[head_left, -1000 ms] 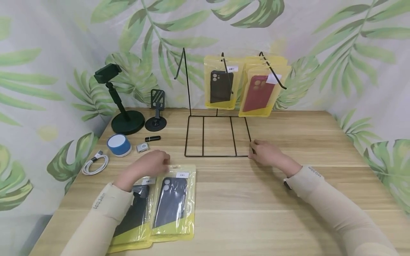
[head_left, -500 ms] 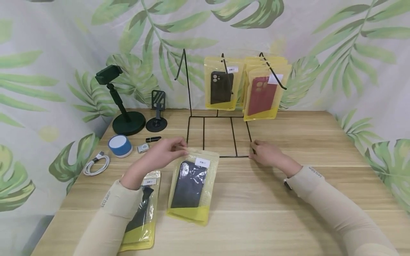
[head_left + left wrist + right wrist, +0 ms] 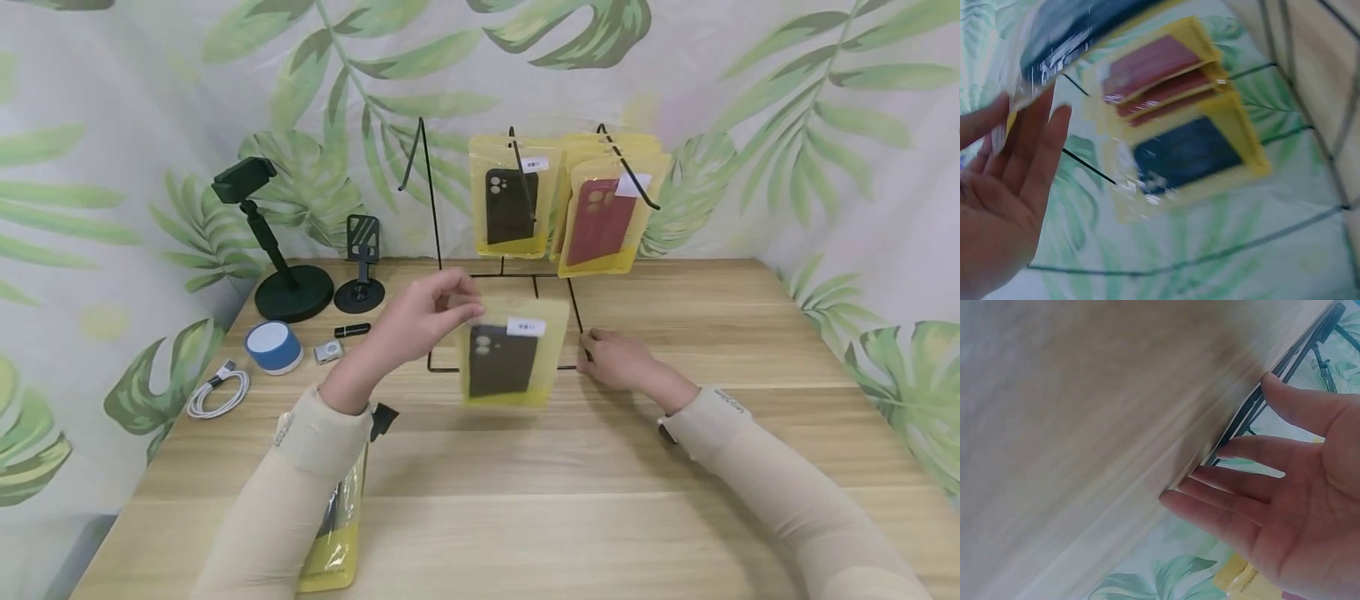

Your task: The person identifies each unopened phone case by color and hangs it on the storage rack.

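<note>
My left hand point(image 3: 423, 317) pinches the top edge of a yellow-edged clear pouch point(image 3: 551, 350) holding a dark phone case point(image 3: 504, 367). The pouch hangs above the table, before the black wire display rack point(image 3: 431, 212). In the left wrist view, thumb and fingers of the left hand point(image 3: 1010, 169) meet at the pouch edge. My right hand point(image 3: 618, 360) holds the front right corner of the rack's base, thumb and fingertips at the wire. A pouch with a black case point(image 3: 512, 208) hangs on the middle hook; several pouches, a red case point(image 3: 600, 221) in front, hang on the right hook.
Another pouch point(image 3: 330, 558) lies on the wooden table point(image 3: 600, 517), partly under the left forearm. At left stand a green phone stand point(image 3: 294, 292), a small black stand point(image 3: 360, 293) and a blue-white cylinder point(image 3: 274, 348). A white cable point(image 3: 217, 396) and two small gadgets lie nearby.
My left hand has taken the pouch from the table, lifted it and moved it right and forward towards the rack. The right hand stays at the rack's corner.
</note>
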The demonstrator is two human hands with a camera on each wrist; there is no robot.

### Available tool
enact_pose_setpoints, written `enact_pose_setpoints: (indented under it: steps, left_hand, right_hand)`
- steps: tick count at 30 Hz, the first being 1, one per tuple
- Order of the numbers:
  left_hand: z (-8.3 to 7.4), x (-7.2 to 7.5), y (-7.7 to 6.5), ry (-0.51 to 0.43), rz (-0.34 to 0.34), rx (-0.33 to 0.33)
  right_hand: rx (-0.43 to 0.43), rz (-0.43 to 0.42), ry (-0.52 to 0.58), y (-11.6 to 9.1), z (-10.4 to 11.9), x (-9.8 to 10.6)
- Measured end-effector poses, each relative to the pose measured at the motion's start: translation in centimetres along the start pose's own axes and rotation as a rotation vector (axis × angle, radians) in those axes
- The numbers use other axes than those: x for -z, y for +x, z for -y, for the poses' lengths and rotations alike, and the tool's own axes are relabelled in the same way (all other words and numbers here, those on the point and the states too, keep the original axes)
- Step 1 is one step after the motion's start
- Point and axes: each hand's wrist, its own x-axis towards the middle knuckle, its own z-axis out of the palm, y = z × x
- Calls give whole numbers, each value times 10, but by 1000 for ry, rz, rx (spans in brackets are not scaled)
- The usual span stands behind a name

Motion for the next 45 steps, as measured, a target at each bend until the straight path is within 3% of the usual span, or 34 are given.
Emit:
enact_pose_setpoints:
  steps: [4,8,11,25,32,40,45]
  left_hand:
    - [-24,2,19,-6,-134,-76]
    - [-40,5,36,-39,-198,-75]
    - [-43,6,45,-46,-223,-57]
    - [-22,2,72,-52,-274,-6]
    - [-12,7,89,-6,-276,54]
    - [-4,8,108,71,-295,75]
    - [-3,9,126,146,-311,141]
  right_hand:
    - [2,-14,0,0,1,1]
    - [19,-46,0,-1,1,1]
    - [20,-46,7,0,1,0]
    - [43,-40,-7,-1,-1,-2]
    - [26,-30,-23,2,-3,-3]
    - [2,-1,-28,3,-2,-3]
    - [-5,1,-11,3,-4,-3]
